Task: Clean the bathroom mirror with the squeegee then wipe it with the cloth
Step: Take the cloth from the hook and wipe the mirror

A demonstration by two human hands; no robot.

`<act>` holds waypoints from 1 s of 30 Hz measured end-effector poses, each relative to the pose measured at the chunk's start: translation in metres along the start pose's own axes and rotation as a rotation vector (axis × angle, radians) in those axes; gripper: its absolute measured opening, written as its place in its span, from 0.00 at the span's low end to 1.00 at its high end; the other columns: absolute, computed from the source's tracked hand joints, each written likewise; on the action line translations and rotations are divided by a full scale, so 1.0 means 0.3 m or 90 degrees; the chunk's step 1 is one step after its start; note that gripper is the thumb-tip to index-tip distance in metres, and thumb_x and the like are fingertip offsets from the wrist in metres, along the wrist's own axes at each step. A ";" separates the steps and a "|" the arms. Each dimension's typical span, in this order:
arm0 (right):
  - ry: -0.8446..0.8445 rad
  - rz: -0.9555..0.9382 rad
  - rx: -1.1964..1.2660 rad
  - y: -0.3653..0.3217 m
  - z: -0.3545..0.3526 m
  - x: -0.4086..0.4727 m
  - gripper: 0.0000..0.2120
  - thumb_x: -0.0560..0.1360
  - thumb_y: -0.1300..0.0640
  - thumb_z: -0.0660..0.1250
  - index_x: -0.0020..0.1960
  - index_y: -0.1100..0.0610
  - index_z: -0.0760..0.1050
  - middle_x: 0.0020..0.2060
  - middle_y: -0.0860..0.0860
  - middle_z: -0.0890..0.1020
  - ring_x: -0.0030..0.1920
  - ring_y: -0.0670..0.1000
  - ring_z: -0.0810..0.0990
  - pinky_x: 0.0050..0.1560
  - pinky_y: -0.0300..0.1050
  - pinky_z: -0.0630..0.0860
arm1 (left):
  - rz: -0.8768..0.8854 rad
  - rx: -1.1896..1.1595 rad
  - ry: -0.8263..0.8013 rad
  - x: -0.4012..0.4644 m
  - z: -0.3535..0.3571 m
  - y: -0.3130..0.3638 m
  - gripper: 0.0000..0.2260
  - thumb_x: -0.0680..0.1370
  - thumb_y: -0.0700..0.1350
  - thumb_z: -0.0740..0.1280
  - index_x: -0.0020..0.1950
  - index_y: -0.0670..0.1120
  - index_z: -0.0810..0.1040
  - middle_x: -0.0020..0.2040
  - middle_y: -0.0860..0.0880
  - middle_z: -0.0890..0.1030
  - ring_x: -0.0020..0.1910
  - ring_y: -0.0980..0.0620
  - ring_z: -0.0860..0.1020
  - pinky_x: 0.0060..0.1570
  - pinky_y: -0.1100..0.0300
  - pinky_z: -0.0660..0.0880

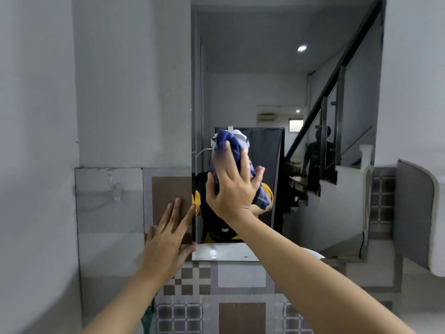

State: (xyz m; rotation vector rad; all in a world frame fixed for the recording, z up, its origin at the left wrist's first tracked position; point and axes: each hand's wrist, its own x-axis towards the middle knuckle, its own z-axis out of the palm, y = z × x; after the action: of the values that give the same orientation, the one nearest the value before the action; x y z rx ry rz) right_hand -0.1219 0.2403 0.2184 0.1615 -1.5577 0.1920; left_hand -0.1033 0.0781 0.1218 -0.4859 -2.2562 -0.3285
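Note:
A tall frameless mirror (301, 92) hangs on the wall ahead and reflects a staircase, a ceiling light and a person in yellow and black. My right hand (232, 186) presses a blue checked cloth (228, 143) flat against the lower left part of the glass, fingers spread over it. My left hand (168, 237) lies open and flat on the tiled wall just left of the mirror's lower left corner, fingertips touching its edge. No squeegee is in view.
Patterned brown and grey tiles (187, 285) cover the wall below and beside the mirror. A clear hook (115, 189) sticks to the tile at left. A white basin rim (313, 254) shows below my right forearm. A grey and white fixture (419, 218) juts out at right.

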 end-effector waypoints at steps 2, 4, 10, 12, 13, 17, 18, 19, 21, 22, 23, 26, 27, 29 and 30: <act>-0.037 -0.071 0.016 -0.030 0.013 -0.007 0.22 0.74 0.49 0.63 0.68 0.48 0.74 0.71 0.49 0.72 0.73 0.59 0.66 0.65 0.73 0.60 | -0.005 0.001 -0.002 -0.002 0.005 -0.003 0.42 0.71 0.57 0.68 0.74 0.60 0.42 0.77 0.50 0.43 0.75 0.50 0.43 0.63 0.32 0.64; -0.081 -0.151 0.024 -0.037 0.016 -0.014 0.22 0.75 0.48 0.61 0.68 0.48 0.73 0.72 0.49 0.71 0.73 0.58 0.65 0.67 0.71 0.60 | -0.002 -0.001 0.000 -0.004 0.009 -0.011 0.43 0.71 0.57 0.69 0.75 0.59 0.42 0.77 0.50 0.44 0.75 0.50 0.43 0.62 0.32 0.64; -0.182 -0.426 0.018 0.060 0.000 0.005 0.20 0.76 0.48 0.60 0.67 0.49 0.74 0.71 0.49 0.71 0.73 0.60 0.65 0.65 0.69 0.63 | -0.010 -0.004 0.005 -0.001 0.017 -0.014 0.42 0.71 0.58 0.68 0.74 0.61 0.40 0.77 0.52 0.41 0.75 0.51 0.42 0.64 0.33 0.62; -0.207 -0.508 0.008 0.110 -0.015 0.012 0.20 0.77 0.48 0.58 0.68 0.49 0.73 0.72 0.49 0.71 0.73 0.60 0.65 0.65 0.69 0.64 | -0.005 -0.012 0.007 -0.001 0.017 -0.014 0.40 0.72 0.61 0.65 0.74 0.61 0.41 0.77 0.52 0.41 0.75 0.51 0.42 0.65 0.33 0.60; -0.216 -0.532 0.005 0.134 -0.025 0.015 0.21 0.77 0.48 0.58 0.68 0.49 0.73 0.72 0.49 0.71 0.74 0.60 0.64 0.64 0.69 0.64 | -0.002 -0.016 0.007 -0.001 0.017 -0.015 0.39 0.72 0.62 0.63 0.74 0.61 0.41 0.77 0.52 0.41 0.75 0.51 0.42 0.65 0.33 0.59; -0.221 -0.566 -0.026 0.237 -0.077 0.018 0.21 0.77 0.48 0.58 0.68 0.49 0.73 0.72 0.49 0.70 0.74 0.60 0.64 0.64 0.69 0.65 | -0.010 -0.019 0.004 -0.003 0.019 -0.013 0.41 0.71 0.56 0.68 0.74 0.60 0.43 0.77 0.53 0.41 0.75 0.50 0.41 0.64 0.30 0.59; -0.213 -0.567 -0.036 0.268 -0.091 0.016 0.21 0.76 0.48 0.59 0.68 0.49 0.73 0.72 0.49 0.71 0.73 0.60 0.65 0.64 0.69 0.65 | -0.011 -0.018 0.004 -0.003 0.018 -0.011 0.42 0.71 0.55 0.69 0.74 0.60 0.43 0.77 0.54 0.40 0.75 0.51 0.41 0.64 0.30 0.59; -0.206 -0.567 -0.045 0.302 -0.104 0.014 0.21 0.76 0.48 0.60 0.68 0.48 0.73 0.72 0.49 0.71 0.73 0.60 0.65 0.64 0.68 0.65 | -0.011 -0.018 0.003 -0.003 0.019 -0.011 0.43 0.71 0.54 0.70 0.74 0.61 0.43 0.77 0.54 0.40 0.75 0.51 0.41 0.64 0.30 0.58; -0.197 -0.561 -0.064 0.376 -0.129 0.010 0.21 0.76 0.47 0.60 0.68 0.48 0.73 0.72 0.49 0.71 0.73 0.60 0.65 0.65 0.68 0.65 | -0.010 -0.018 0.003 -0.001 0.019 -0.009 0.43 0.71 0.54 0.70 0.74 0.62 0.42 0.76 0.55 0.38 0.75 0.52 0.39 0.65 0.31 0.56; -0.190 -0.553 -0.075 0.414 -0.143 0.009 0.22 0.76 0.47 0.60 0.68 0.47 0.73 0.72 0.49 0.71 0.73 0.60 0.65 0.64 0.68 0.65 | -0.010 -0.017 0.004 -0.001 0.019 -0.008 0.43 0.71 0.53 0.70 0.73 0.62 0.41 0.76 0.56 0.38 0.75 0.52 0.39 0.65 0.32 0.55; -0.180 -0.541 -0.086 0.453 -0.156 0.009 0.22 0.75 0.47 0.60 0.68 0.47 0.73 0.71 0.49 0.71 0.73 0.60 0.66 0.64 0.68 0.65 | -0.012 -0.014 0.005 0.000 0.020 -0.007 0.43 0.71 0.53 0.70 0.73 0.63 0.40 0.76 0.55 0.38 0.75 0.52 0.39 0.65 0.32 0.55; -0.126 -0.486 -0.105 0.568 -0.200 0.017 0.21 0.74 0.47 0.63 0.66 0.48 0.76 0.70 0.51 0.73 0.71 0.61 0.69 0.61 0.67 0.66 | -0.020 0.001 0.006 0.001 0.024 -0.004 0.44 0.70 0.52 0.71 0.74 0.61 0.42 0.77 0.54 0.39 0.75 0.51 0.40 0.64 0.30 0.57; -0.107 -0.462 -0.109 0.606 -0.213 0.019 0.21 0.73 0.47 0.63 0.65 0.48 0.76 0.69 0.51 0.73 0.70 0.62 0.69 0.61 0.67 0.66 | -0.022 0.006 0.008 0.001 0.024 -0.003 0.44 0.70 0.52 0.71 0.74 0.60 0.43 0.77 0.53 0.40 0.75 0.50 0.41 0.63 0.30 0.58; -0.076 -0.406 -0.117 0.680 -0.237 0.014 0.21 0.74 0.47 0.63 0.65 0.49 0.77 0.69 0.53 0.73 0.70 0.62 0.69 0.60 0.66 0.67 | -0.021 0.013 0.009 -0.001 0.023 0.001 0.45 0.69 0.52 0.72 0.75 0.58 0.44 0.77 0.52 0.41 0.75 0.49 0.43 0.62 0.29 0.60; -0.065 -0.370 -0.120 0.712 -0.246 0.007 0.21 0.75 0.46 0.61 0.65 0.49 0.76 0.69 0.53 0.73 0.70 0.62 0.68 0.60 0.66 0.67 | -0.019 0.017 0.010 -0.001 0.022 0.004 0.45 0.69 0.51 0.73 0.75 0.58 0.45 0.77 0.52 0.42 0.75 0.48 0.44 0.61 0.29 0.61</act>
State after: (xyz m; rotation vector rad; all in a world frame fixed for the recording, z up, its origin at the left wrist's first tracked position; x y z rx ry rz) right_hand -0.0977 0.4651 0.2159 0.4700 -1.5559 -0.4233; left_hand -0.1070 0.0816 0.1171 -0.4340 -2.2511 -0.3167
